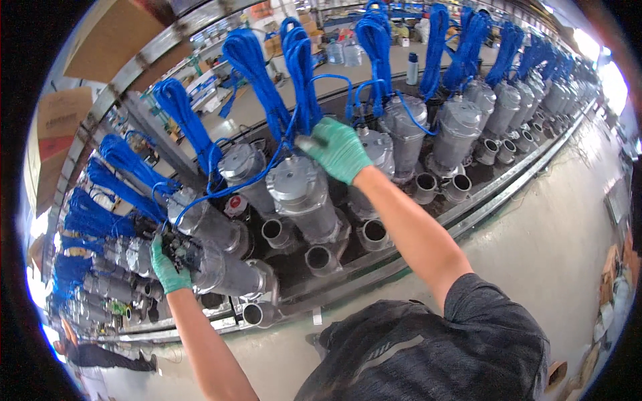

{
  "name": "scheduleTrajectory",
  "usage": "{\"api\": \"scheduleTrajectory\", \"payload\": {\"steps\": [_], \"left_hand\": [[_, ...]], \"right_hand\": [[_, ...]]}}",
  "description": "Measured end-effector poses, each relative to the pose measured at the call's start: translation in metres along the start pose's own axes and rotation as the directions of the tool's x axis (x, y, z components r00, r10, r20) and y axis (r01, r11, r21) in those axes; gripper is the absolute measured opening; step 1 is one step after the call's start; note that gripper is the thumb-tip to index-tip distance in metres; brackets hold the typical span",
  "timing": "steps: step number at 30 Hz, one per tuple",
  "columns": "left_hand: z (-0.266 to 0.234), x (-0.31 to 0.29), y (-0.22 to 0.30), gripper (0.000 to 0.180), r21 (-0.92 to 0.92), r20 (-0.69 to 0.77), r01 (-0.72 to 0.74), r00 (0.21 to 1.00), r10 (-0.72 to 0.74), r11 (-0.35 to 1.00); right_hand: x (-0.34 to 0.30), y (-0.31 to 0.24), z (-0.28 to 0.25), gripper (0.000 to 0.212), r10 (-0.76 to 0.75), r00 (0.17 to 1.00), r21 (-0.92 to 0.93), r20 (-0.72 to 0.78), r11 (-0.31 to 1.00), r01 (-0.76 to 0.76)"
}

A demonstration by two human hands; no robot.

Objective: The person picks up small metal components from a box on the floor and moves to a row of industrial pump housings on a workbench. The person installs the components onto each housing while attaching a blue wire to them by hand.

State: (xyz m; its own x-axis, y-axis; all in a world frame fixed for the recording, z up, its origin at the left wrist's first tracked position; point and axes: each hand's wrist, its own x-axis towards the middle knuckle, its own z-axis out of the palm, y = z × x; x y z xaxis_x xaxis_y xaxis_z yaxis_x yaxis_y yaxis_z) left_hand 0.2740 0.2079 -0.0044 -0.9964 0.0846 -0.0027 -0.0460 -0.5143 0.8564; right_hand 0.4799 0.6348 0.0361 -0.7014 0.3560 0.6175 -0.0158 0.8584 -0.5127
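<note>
While our left hand (171,269) curls at a gray pump (231,273), lower left, our right hand (340,151) meets blue cable (304,83), upper centre; either grip's closure unclear, we judge cable handling, next needing slack.

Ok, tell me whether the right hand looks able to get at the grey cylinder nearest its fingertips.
Probably yes: the right hand is close to the grey cylinder, with nothing visible blocking its top; the blue cable curves past on the left.
</note>
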Motion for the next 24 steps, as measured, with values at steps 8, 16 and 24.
{"api": "scheduleTrajectory", "payload": {"steps": [8,16,24], "left_hand": [[0.030,-0.024,0.001,0.029,-0.027,0.001,0.050,0.999,-0.050,0.998],[-0.016,0.006,0.004,0.029,0.001,0.067,0.099,0.993,-0.099,0.995],[0.011,0.002,-0.008,0.030,-0.031,0.024,0.074,0.997,-0.074,0.997]], "right_hand": [[-0.014,0.008,0.019,0.038,0.097,0.986,0.547,0.133,0.823,-0.154],[0.003,0.003,0.006,0.052,-0.024,0.980,0.313,0.200,0.949,-0.041],[0.017,0.002,0.053,0.027,0.181,0.970,0.045,-0.163,0.983,-0.176]]}}
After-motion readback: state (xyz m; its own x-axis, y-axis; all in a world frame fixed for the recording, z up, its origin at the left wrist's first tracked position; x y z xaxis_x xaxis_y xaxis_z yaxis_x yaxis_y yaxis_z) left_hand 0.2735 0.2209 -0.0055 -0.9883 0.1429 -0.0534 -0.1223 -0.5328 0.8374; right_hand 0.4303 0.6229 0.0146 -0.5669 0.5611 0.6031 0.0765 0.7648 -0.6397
